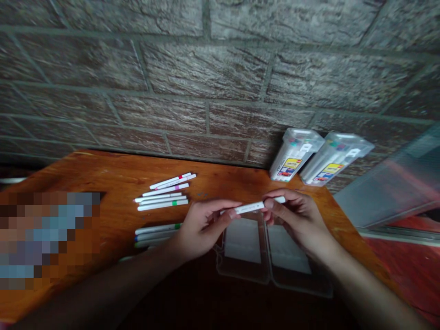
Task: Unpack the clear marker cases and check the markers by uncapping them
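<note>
A white marker point(250, 208) is held level between my two hands, above an open clear plastic case point(268, 270). My left hand point(206, 224) pinches its left end between thumb and fingers. My right hand point(295, 213) grips the right end, at the white cap; a dark band shows beside the thumb. Left of my left hand lies a loose group of white markers point(163, 201) with red, pink and green bands. Nearer to me, a second group of markers point(156, 233) is partly hidden behind my left hand and forearm.
Two clear marker cases point(289, 156) with yellow labels stand upright against the brick wall point(206, 78) at the back right. A pixelated area covers the wooden table's point(113, 178) left side. Beyond the right edge are a translucent panel point(395, 178) and a red floor point(402, 270).
</note>
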The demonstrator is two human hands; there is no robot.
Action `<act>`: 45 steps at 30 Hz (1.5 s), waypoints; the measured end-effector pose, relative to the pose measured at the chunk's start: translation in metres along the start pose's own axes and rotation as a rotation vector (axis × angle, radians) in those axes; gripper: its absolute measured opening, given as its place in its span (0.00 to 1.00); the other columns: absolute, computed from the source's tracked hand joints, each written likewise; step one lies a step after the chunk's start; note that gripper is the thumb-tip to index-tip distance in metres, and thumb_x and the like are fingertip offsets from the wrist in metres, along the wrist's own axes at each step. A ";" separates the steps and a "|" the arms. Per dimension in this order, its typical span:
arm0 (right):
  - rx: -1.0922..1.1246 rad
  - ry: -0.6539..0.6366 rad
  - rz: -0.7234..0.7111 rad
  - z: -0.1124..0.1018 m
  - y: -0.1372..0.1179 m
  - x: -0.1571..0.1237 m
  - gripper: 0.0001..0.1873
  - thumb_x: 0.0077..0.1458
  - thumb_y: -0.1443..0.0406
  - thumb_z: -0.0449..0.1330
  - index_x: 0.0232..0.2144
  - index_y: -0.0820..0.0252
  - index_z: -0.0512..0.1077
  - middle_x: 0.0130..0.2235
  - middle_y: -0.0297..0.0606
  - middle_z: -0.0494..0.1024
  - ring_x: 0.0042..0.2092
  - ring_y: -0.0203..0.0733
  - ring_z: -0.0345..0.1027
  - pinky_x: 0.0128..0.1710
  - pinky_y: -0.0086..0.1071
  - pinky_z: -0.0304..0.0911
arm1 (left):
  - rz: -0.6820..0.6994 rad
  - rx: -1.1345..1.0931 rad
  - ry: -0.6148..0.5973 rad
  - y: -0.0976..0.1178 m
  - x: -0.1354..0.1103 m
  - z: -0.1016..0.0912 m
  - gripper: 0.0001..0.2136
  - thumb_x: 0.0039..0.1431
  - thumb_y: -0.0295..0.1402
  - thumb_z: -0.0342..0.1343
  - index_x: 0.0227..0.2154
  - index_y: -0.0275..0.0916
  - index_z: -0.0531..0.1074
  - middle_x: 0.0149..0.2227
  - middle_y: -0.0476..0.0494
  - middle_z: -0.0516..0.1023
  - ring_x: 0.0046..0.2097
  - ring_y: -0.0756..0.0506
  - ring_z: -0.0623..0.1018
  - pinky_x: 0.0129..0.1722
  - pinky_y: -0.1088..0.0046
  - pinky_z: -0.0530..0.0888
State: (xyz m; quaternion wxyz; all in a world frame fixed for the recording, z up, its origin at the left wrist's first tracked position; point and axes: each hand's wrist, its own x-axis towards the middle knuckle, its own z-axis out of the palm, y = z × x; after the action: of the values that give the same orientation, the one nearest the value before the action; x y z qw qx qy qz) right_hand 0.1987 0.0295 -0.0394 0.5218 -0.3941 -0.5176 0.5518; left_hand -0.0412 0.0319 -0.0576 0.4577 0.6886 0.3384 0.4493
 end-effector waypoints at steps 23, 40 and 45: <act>-0.151 -0.325 0.126 0.015 -0.006 -0.017 0.19 0.71 0.49 0.60 0.39 0.58 0.76 0.29 0.32 0.79 0.28 0.34 0.73 0.29 0.26 0.68 | -0.011 -0.053 -0.056 0.009 -0.005 0.001 0.12 0.67 0.41 0.63 0.41 0.36 0.76 0.29 0.50 0.76 0.29 0.52 0.72 0.29 0.78 0.67; 0.063 -0.004 0.129 0.000 -0.013 -0.002 0.16 0.49 0.57 0.80 0.35 0.58 0.84 0.25 0.36 0.83 0.21 0.30 0.65 0.19 0.23 0.59 | -0.122 -0.600 -0.038 0.010 0.001 0.000 0.13 0.68 0.36 0.65 0.50 0.38 0.84 0.37 0.38 0.88 0.28 0.52 0.78 0.32 0.75 0.74; 0.205 0.052 0.204 0.002 -0.013 0.001 0.15 0.43 0.60 0.82 0.28 0.59 0.82 0.21 0.34 0.81 0.17 0.29 0.66 0.15 0.20 0.59 | -0.116 -0.630 -0.109 0.011 0.000 -0.001 0.14 0.67 0.35 0.66 0.53 0.41 0.84 0.40 0.36 0.89 0.29 0.52 0.78 0.32 0.74 0.75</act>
State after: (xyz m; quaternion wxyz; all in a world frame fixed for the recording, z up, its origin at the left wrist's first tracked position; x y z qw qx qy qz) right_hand 0.1989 0.0292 -0.0263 0.5138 -0.4035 -0.4019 0.6416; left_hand -0.0413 0.0282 -0.0475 0.6904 0.5158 0.1963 0.4677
